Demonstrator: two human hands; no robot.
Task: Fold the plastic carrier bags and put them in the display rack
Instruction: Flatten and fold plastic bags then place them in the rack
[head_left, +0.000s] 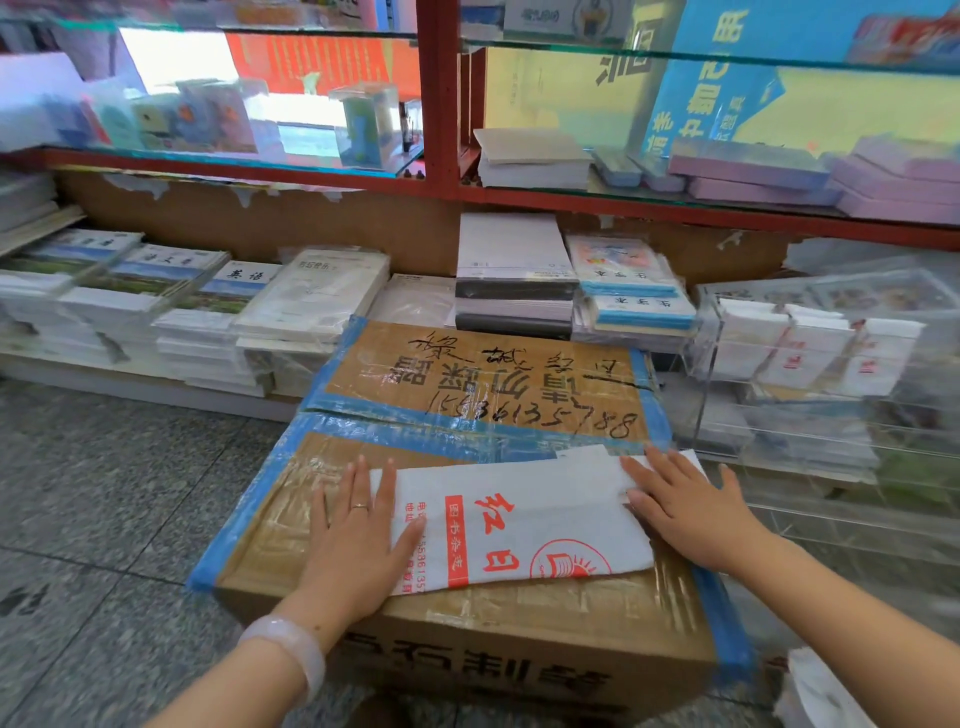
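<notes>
Atop box (363, 395), bag (524, 514) lengthwise left-right

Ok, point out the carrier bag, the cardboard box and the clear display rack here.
carrier bag (519, 514): head view, on its white printed middle.
cardboard box (483, 384): head view, on the handwritten top flap.
clear display rack (810, 358): head view, on its front acrylic wall.

Your white carrier bag (519, 525) with red print lies flat, folded into a long strip, across the near part of the taped cardboard box (467, 395) top. Folded bags (810, 348) stand in the clear display rack (727, 332) right of the box.
</notes>
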